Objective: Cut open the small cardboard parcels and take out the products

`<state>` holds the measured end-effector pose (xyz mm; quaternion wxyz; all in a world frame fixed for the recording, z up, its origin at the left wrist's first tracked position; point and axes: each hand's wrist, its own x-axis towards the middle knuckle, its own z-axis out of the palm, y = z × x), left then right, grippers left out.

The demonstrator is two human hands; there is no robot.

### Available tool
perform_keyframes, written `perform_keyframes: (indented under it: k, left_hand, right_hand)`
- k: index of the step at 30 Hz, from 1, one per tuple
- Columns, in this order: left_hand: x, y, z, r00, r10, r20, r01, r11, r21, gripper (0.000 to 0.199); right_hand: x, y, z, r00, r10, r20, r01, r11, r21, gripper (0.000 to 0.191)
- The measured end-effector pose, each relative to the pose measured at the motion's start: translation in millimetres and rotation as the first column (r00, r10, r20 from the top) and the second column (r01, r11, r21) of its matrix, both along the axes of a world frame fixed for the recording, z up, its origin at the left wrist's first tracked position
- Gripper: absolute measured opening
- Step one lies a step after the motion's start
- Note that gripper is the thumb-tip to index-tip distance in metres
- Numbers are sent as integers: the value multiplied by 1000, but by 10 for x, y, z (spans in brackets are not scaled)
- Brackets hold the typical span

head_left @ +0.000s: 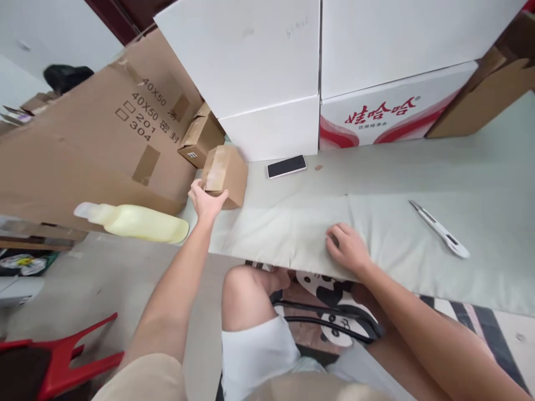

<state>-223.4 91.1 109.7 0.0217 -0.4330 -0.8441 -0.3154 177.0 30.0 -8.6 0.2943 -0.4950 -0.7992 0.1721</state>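
Observation:
My left hand (206,201) reaches out to a small brown cardboard box (235,175) at the left end of the cloth-covered table. Its thumb and fingers span the near end of the box, gripping it. Clear tape runs along the top of this box. My right hand (348,248) rests at the table's front edge with its fingers curled in and nothing visible in them. To the right of that hand lies a white utility knife (439,229) with its blade out. A phone (286,166) with a dark screen lies beyond, between the hands.
White cartons (267,131) are stacked along the table's back. Another small cardboard box (204,136) stands behind the gripped one. A large brown carton (96,150) leans at left, near a pale yellow bottle (142,223). A red stool (62,356) stands on the floor at lower left.

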Motion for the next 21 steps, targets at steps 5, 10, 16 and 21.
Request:
perform_keyframes:
  k: [5, 10, 16, 21]
  left_hand:
    - [313, -1064, -241, 926, -376, 38, 372, 924, 92, 96]
    - [723, -1297, -389, 591, -794, 144, 779, 608, 155, 107]
    - [1257, -882, -582, 345, -873, 345, 825, 457, 331, 90]
    - [1505, -853, -679, 285, -778, 560, 672, 578, 462, 55]
  right_hand:
    - [613, 125, 239, 949, -315, 17, 315, 949, -18, 22]
    - [1264, 167, 335, 603, -792, 96, 794, 586, -161, 49]
    - [1451, 120, 254, 617, -774, 141, 777, 571, -265, 23]
    - [1516, 169, 334, 597, -799, 71, 780, 557, -285, 11]
